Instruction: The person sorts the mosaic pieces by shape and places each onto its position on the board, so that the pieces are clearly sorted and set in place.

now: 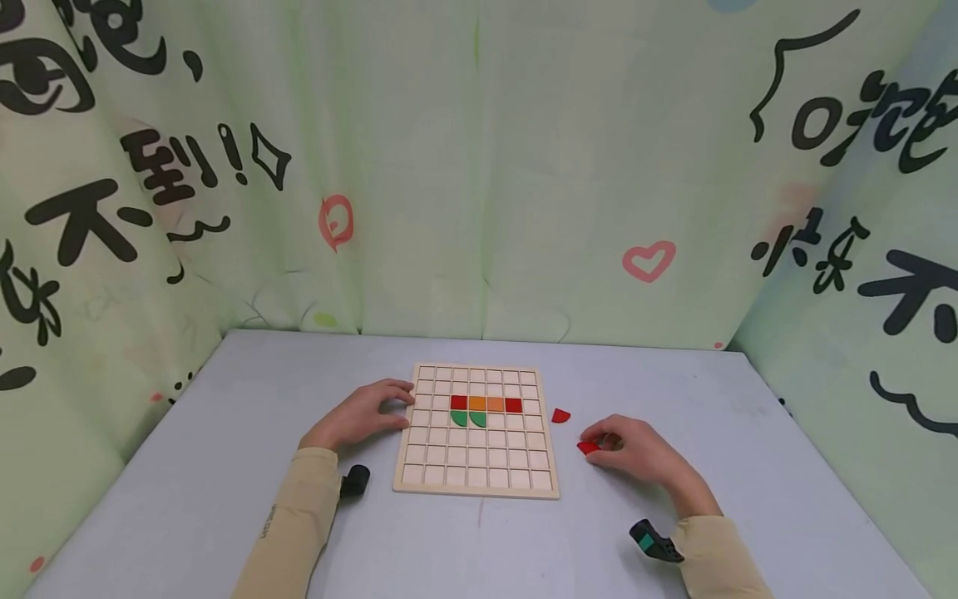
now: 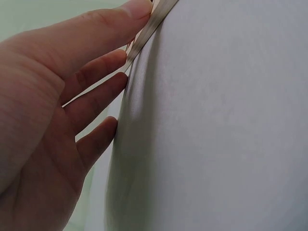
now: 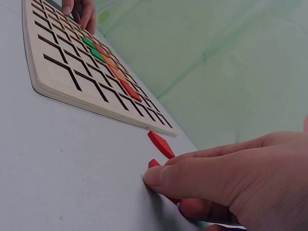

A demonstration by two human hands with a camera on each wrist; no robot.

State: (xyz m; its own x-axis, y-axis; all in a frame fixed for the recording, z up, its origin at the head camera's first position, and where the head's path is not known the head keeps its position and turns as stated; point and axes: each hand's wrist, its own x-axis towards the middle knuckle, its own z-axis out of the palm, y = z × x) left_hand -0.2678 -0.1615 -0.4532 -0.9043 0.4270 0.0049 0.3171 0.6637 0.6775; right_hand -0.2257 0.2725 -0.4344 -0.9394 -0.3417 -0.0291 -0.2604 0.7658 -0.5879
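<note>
A wooden grid board (image 1: 475, 492) lies flat on the table, its square cells in rows. One row holds red squares (image 1: 459, 403) at each end with orange squares (image 1: 486, 404) between; two green quarter-circle pieces (image 1: 468, 419) sit just below. My left hand (image 1: 364, 413) touches the board's left edge with thumb and fairly straight fingers. Right of the board, my right hand (image 1: 636, 450) pinches a red piece (image 1: 588, 448) between thumb and fingers, close to the tabletop; the fingers partly cover it. Another red quarter-circle piece (image 1: 560, 415) lies loose between that hand and the board.
The white-covered table (image 1: 269, 391) reaches back to a pale green printed curtain (image 1: 524, 208), which also hangs at both sides. A dark wrist camera (image 1: 355, 482) is by the left sleeve, and another wrist camera (image 1: 655, 542) by the right.
</note>
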